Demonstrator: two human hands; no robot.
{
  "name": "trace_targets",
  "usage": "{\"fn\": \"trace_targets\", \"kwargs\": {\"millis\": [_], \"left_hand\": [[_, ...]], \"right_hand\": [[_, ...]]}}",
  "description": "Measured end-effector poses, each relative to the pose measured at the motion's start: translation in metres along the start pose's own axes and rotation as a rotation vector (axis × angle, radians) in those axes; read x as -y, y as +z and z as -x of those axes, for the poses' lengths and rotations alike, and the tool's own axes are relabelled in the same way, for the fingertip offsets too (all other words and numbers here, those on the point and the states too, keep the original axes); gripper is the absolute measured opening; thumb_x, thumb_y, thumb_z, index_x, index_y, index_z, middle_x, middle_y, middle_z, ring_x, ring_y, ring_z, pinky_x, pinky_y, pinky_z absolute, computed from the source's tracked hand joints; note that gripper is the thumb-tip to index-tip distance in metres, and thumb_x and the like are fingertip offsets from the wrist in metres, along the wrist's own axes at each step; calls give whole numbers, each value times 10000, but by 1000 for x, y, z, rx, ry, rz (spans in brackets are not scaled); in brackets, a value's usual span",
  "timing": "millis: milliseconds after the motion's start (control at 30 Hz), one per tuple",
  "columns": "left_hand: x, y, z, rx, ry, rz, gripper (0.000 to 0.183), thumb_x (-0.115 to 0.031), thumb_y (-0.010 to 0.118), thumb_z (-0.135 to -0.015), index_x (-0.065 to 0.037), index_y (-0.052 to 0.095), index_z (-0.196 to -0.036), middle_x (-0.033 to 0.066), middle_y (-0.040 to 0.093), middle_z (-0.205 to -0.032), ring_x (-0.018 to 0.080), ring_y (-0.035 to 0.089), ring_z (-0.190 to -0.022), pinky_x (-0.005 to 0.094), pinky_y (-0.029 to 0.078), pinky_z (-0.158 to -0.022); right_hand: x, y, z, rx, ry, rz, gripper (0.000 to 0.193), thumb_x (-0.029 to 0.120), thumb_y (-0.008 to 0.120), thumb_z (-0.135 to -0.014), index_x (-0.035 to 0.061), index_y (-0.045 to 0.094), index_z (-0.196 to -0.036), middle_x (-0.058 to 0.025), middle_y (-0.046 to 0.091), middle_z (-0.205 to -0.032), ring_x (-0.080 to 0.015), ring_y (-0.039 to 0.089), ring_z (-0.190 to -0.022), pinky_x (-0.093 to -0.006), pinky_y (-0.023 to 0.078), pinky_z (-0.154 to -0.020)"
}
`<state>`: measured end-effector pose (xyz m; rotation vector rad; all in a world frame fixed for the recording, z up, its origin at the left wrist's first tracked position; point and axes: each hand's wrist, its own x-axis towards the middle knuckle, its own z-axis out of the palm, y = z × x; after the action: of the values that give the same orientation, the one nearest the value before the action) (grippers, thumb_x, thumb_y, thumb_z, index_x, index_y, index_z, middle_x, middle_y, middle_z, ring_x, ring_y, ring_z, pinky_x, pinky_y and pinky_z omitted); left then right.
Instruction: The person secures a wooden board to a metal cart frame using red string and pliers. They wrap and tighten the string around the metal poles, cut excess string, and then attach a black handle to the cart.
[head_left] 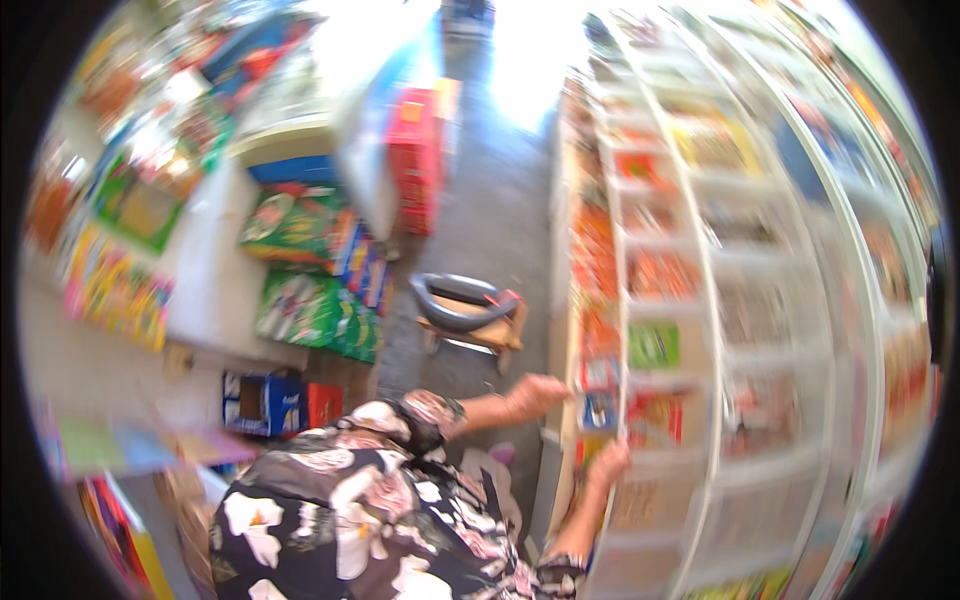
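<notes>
My left hand [538,396] is stretched out to the right, its fingers curled together near the edge of the shelf. Slightly nearer and further right is my right hand [608,463], also with curled fingers, over the lowest shelf row. Blur hides whether anything is in either hand. Between and just beyond them lies a small blue and white packet [599,411]; I cannot tell whether a hand touches it. Close to my right hand, a red packet [655,418] sits in a clear bin.
A tiered shelf [712,270] with clear bins of packets runs along the right. On the aisle floor [500,215] stands a small wooden seat with a dark curved back [460,307]. Green packs [300,312], a blue box [270,403] and a red box [415,160] are on the left.
</notes>
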<state>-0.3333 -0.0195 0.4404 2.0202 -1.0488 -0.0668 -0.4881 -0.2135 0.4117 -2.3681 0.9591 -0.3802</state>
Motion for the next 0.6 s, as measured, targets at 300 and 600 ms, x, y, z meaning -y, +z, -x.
{"fn": "trace_targets", "kwargs": {"millis": [300, 600], "left_hand": [[-12, -14, 52, -61, -114, 26, 130, -161, 538, -848, -112, 609, -944, 110, 601, -779, 298, 624, -736, 384, 511, -604], [-2, -66, 160, -80, -228, -80, 159, -151, 527, -856, -92, 609, -980, 109, 591, -760, 295, 618, -745, 387, 509, -622]], "right_hand": [[-60, 25, -105, 491, 79, 635, 359, 276, 570, -821, -38, 592, -992, -280, 565, -1042, -396, 554, -981, -473, 433, -836], [-62, 16, -100, 90, 59, 457, 311, 182, 496, -866, -58, 591, -1041, -266, 574, -1074, -371, 562, -979, -449, 437, -845]]}}
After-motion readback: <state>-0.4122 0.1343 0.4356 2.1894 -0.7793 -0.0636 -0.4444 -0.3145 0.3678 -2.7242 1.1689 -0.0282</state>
